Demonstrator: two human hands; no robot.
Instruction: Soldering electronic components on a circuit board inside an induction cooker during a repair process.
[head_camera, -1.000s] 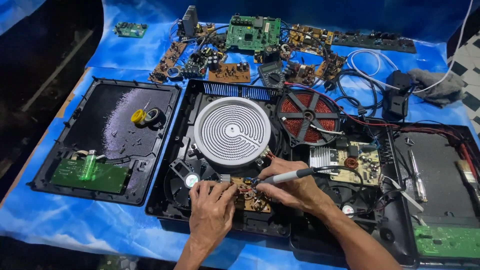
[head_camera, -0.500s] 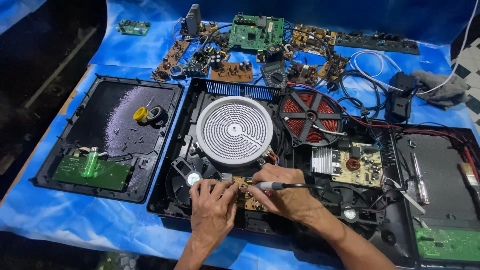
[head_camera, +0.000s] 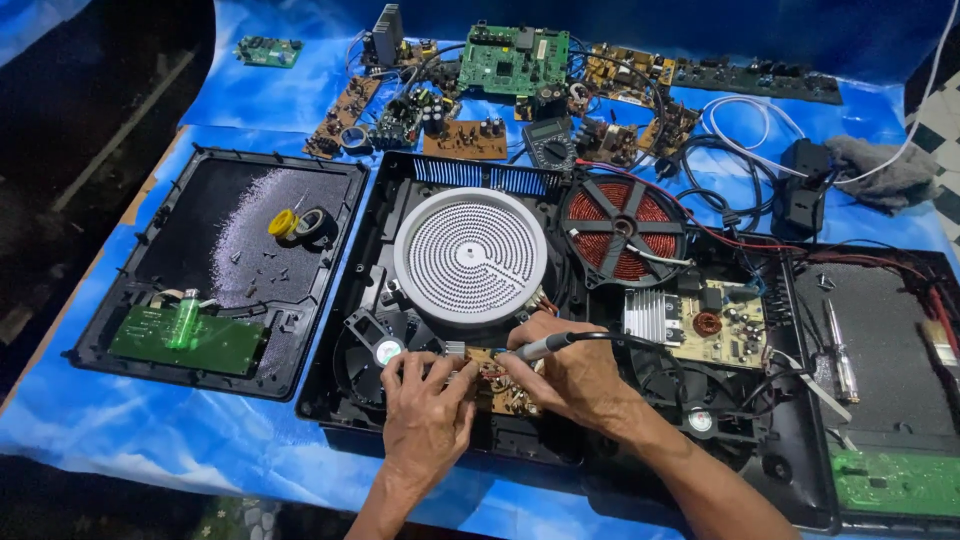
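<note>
Nearest the camera, the left hand (head_camera: 425, 410) lies flat with its fingers spread and pressed down on a small brown circuit board (head_camera: 500, 385) that sits in the front of the opened black cooker case (head_camera: 560, 440), between the two hands. The right hand (head_camera: 575, 378) is closed in a pen-like grip around a soldering iron (head_camera: 540, 348), its tip pointing left and down onto the board close to the left fingertips. To do this well, the board likely needs to stay pinned so it cannot shift, the tip held steady on a single joint, and the left fingertips kept just clear of the hot end; the iron's black cord (head_camera: 640, 345) trailing to the right should stay slack so it does not tug the tip. Just behind the hands stands the round white heating plate (head_camera: 470, 255), and to its right the red coil (head_camera: 622, 228) with a tan power board (head_camera: 715, 325) below it. Off to the left lies a separate black panel (head_camera: 230, 265) carrying tape rolls (head_camera: 296, 222) and a green board (head_camera: 190, 340). Farthest back, on the blue sheet (head_camera: 250, 100), are loose circuit boards (head_camera: 515, 60), a multimeter (head_camera: 550, 150) and coiled white cable (head_camera: 740, 120).
</note>
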